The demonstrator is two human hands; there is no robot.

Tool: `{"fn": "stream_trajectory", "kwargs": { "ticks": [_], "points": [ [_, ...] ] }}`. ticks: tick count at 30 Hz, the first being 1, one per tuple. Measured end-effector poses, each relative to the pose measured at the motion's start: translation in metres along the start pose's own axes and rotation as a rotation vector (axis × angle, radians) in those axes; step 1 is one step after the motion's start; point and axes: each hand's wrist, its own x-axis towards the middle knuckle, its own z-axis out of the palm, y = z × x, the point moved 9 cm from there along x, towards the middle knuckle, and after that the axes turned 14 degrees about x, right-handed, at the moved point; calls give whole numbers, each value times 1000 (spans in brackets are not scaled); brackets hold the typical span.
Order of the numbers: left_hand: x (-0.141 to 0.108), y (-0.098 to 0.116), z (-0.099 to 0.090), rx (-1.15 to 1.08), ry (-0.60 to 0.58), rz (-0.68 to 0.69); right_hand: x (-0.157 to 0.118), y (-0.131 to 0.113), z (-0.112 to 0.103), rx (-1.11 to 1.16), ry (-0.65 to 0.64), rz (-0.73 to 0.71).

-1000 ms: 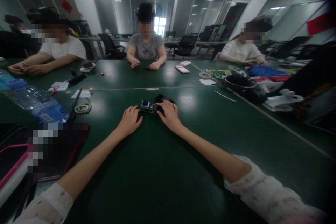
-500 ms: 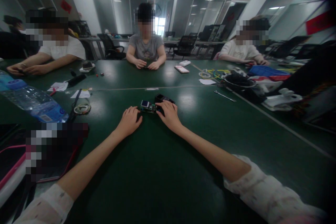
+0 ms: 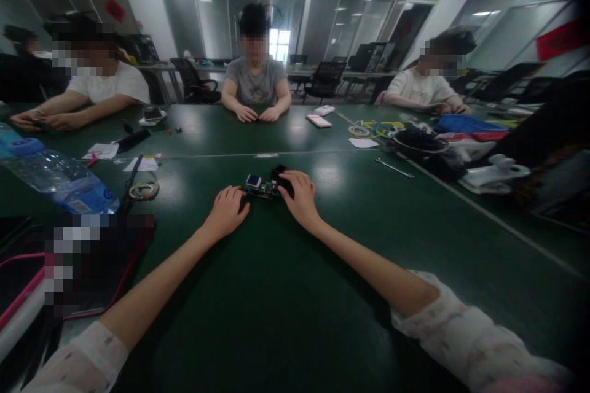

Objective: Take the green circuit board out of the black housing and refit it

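Note:
A small green circuit board with a little square screen (image 3: 253, 180) lies on the dark green table (image 3: 258, 295), between my two hands. My left hand (image 3: 227, 211) rests on the table with its fingers apart, the fingertips at the board's left end, holding nothing. Behind the board's right end is a black case (image 3: 279, 170), partly covered by my fingers. My right hand (image 3: 299, 198) is curled round the right side of this black case, thumb toward the board.
Large water bottles (image 3: 69, 175) and a coil of wire (image 3: 144, 190) are on the left. A wrench (image 3: 394, 168), cables and a blue item (image 3: 468, 125) lie to the right. Three people sit across the table, a phone (image 3: 319, 120) near the middle one.
My right hand has shifted slightly, and the black case beneath it has turned, its right part now hidden by the fingers. My left hand is nearly unmoved.

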Motion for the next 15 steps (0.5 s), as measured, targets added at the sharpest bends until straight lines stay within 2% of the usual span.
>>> {"fn": "stream_trajectory", "kwargs": {
  "ticks": [2, 4, 9, 12, 15],
  "points": [
    [0, 0, -1, 2, 5, 6, -1, 11, -10, 6, 118, 65],
    [-1, 0, -2, 3, 3, 6, -3, 28, -13, 20, 184, 139],
    [-2, 0, -2, -8, -4, 9, -4, 71, -3, 151, 196, 263],
    [-2, 0, -2, -7, -2, 3, -3, 77, 0, 215, 188, 261],
    [-1, -1, 0, -11, -3, 2, -4, 63, -11, 249, 268, 207]
  ]
}}
